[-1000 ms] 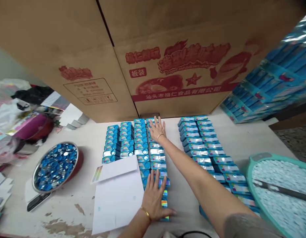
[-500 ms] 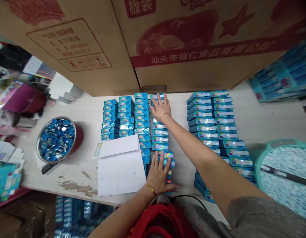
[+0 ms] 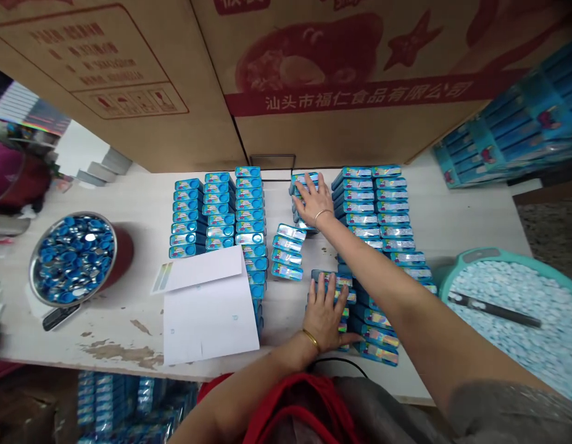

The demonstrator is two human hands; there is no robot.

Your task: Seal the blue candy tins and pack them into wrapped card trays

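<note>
Rows of small blue tins lie on a pale table. My left hand rests flat, fingers spread, on the near end of one column of tins, close to the table's front edge. My right hand lies flat with fingers apart on the far end of that column, near the cardboard box. Between my hands a short group of tins sits skewed and apart from the rest. A second block of blue tins lies just right of my right arm.
A large cardboard box with red print stands along the back of the table. A metal bowl of blue caps sits at left. White paper sheets lie near the front. A teal basin of white pieces is at right, with stacked blue packs beyond.
Both hands have slid the ends of the column to the right, toward the right block. The column has broken apart, leaving a few tins skewed in the middle.
</note>
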